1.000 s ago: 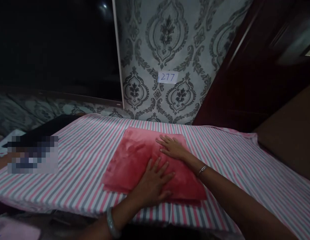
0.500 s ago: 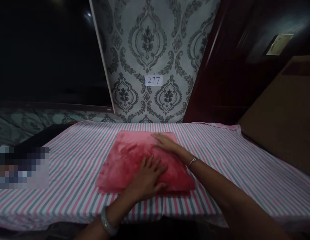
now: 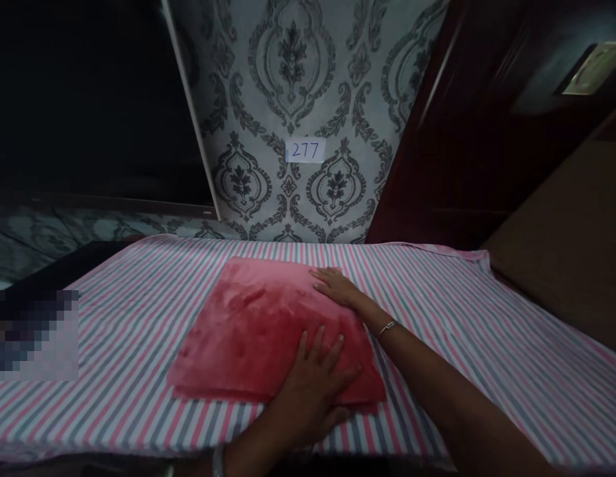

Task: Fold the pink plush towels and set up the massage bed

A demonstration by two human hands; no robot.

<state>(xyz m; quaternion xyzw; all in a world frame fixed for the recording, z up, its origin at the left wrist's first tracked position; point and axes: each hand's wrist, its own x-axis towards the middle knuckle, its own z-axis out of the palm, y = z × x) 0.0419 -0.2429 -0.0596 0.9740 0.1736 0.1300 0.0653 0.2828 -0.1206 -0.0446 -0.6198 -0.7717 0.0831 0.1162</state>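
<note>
A plush pinkish-red blanket (image 3: 238, 324), folded into a flat rectangular stack, lies in the middle of the striped cloth (image 3: 432, 298). My left hand (image 3: 315, 384) rests on its near right part with fingers spread, the thumb side close to the front edge. Farther back, my right hand (image 3: 335, 286) lies flat across the blanket's far right edge, fingers pointing left. Neither hand grips anything. Folded layers show along the blanket's front edge. The surface under both palms is hidden.
Behind the table stands a patterned wall with a paper label (image 3: 305, 150) reading 277. A large dark screen (image 3: 89, 106) is at the left. Dark red panelling (image 3: 462, 146) and a brown cardboard-like surface (image 3: 571, 245) stand at the right. A pixelated patch covers the far left.
My left hand has slid right and nearer to me over the blanket. My right hand has shifted slightly right. The view has tilted and moved a little closer.
</note>
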